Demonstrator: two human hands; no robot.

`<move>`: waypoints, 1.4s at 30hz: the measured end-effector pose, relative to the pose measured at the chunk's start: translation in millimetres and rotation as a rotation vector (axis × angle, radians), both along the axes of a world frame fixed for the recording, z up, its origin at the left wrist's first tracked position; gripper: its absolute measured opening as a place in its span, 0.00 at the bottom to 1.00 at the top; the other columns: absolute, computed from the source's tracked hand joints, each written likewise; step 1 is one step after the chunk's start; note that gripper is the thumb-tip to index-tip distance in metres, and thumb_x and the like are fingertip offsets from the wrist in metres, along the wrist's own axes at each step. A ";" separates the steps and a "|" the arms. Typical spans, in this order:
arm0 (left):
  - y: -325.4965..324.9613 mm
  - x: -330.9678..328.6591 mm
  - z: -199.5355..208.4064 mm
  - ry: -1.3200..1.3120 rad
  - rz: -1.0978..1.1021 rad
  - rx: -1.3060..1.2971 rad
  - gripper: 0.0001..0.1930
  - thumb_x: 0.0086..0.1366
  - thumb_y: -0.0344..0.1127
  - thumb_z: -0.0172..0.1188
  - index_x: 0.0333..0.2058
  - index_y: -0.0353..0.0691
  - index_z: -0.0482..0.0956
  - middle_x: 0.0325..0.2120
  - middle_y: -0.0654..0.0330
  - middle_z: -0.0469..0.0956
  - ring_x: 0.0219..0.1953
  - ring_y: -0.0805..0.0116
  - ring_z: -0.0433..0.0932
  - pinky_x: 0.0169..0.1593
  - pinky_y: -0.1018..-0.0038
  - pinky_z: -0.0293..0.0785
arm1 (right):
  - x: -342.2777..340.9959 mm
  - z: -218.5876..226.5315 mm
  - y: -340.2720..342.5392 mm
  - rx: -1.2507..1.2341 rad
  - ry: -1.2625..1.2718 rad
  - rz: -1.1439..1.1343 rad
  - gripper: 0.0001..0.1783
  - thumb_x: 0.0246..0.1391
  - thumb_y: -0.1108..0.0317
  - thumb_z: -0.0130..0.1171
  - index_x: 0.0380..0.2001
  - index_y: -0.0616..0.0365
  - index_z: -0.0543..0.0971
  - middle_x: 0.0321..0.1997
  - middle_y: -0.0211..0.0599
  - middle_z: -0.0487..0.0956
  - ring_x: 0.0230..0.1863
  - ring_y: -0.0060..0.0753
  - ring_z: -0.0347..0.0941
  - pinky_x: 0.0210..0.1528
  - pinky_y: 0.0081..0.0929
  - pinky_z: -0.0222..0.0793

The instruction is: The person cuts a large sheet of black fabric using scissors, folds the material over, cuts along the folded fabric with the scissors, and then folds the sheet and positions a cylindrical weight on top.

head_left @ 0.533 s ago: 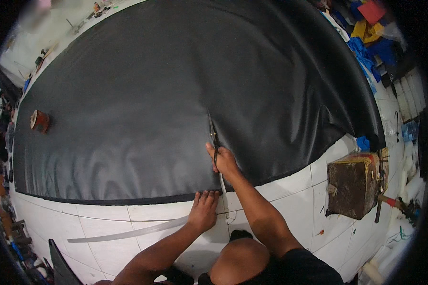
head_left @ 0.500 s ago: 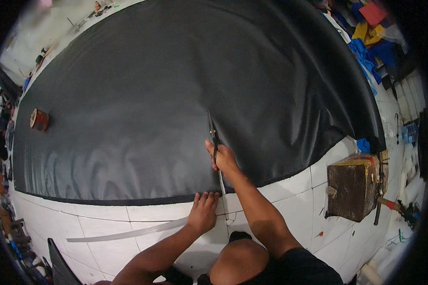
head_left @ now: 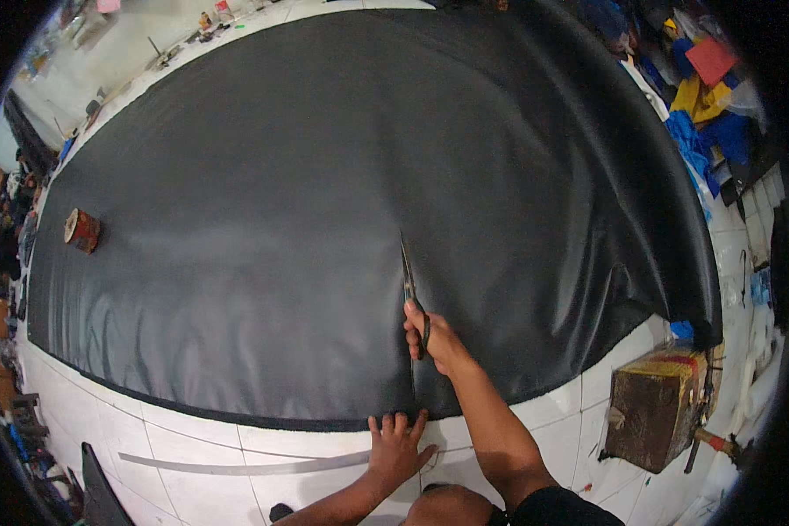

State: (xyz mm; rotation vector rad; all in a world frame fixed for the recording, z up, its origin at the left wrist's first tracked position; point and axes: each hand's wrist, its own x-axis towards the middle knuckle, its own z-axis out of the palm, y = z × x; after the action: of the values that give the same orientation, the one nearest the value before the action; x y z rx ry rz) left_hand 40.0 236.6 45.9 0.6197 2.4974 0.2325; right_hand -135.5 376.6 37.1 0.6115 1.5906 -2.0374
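While one big black leather-like sheet (head_left: 237,219) covers most of the white tile floor (head_left: 552,456), count L to R: 1 reddish-brown cylindrical can (head_left: 82,231) on sheet's L part, 1 long flat grey strip (head_left: 245,469) on the tiles, 2 bare hands, 1 pr dark-handled metal scissors (head_left: 409,279), 1 brown boxy block (head_left: 653,412) near sheet's R corner, 1 red-banded tool handle (head_left: 719,443) beside it. Multicoloured cloth pile (head_left: 701,96) far upper R; pcs overlap, can't count.

Hands, L to R. L hand (head_left: 399,447): open, palm down, fingers spread, thumb out to R; fingertips on sheet's near edge, nothing gripped; strip's R end just beside it. R hand (head_left: 438,340): closed around scissors' handles, over sheet at abt mid-width, in from the near edge; blades point away from person, tips a bit L. Blade gap too small to tell. Narrow slit (head_left: 413,377) runs b/w near edge & scissors.

Mat'ls/shapes, L to R. Can: stained, scuffed side, pale round end. Sheet: smooth, semi-gloss, small ripples lower L, bigger shiny folds R, near edge curved by the lens. Strip: thin, narrow. Block: rough, worn faces, yellowish top. Cloth: crumpled, mostly blue, w/ yellow & red.
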 end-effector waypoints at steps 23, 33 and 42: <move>-5.7 -0.4 -1.6 0.053 -0.011 0.009 0.38 0.60 0.58 0.56 0.67 0.54 0.59 0.47 0.47 0.66 0.53 0.44 0.64 0.61 0.38 0.51 | -66.8 -0.3 -14.9 0.058 0.023 -0.015 0.31 0.55 0.34 0.55 0.24 0.55 0.71 0.16 0.25 0.66 0.17 0.21 0.63 0.20 0.22 0.60; -5.8 1.3 -6.4 0.036 -0.012 -0.004 0.38 0.61 0.57 0.56 0.67 0.55 0.57 0.47 0.48 0.67 0.53 0.46 0.64 0.62 0.37 0.50 | -115.0 -28.3 -12.7 0.215 0.081 0.002 0.32 0.53 0.33 0.57 0.22 0.54 0.69 0.16 0.26 0.65 0.16 0.22 0.62 0.19 0.23 0.59; -7.9 0.3 -4.0 0.030 -0.016 0.003 0.37 0.62 0.57 0.55 0.68 0.57 0.56 0.51 0.45 0.65 0.55 0.42 0.64 0.62 0.35 0.49 | -198.9 -26.6 -9.8 0.226 0.179 -0.052 0.33 0.51 0.33 0.59 0.22 0.55 0.71 0.14 0.25 0.66 0.13 0.21 0.62 0.16 0.23 0.60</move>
State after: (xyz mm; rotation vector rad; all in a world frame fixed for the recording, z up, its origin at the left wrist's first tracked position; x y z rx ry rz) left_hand 40.4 228.7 41.9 0.6481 2.5201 0.2228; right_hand -334.4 366.8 10.5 0.5672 1.9472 -2.0131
